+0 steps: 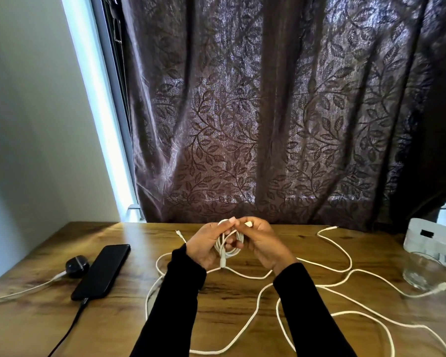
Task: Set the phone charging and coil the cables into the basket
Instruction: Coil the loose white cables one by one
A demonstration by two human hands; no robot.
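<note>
White cable coil [229, 244] held between both hands, left grip [207, 243] and right grip [264, 244] curled round it

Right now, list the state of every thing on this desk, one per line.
phone: flat on the desk, black cable plugged into its near end.
white cable coil: partly wound, held between both hands.
left hand: grips the coil.
right hand: pinches the cable's end.
loose white cables: uncoiled, sprawled over the desk.
glass: upright, looks empty.
curtain: drawn.
</note>
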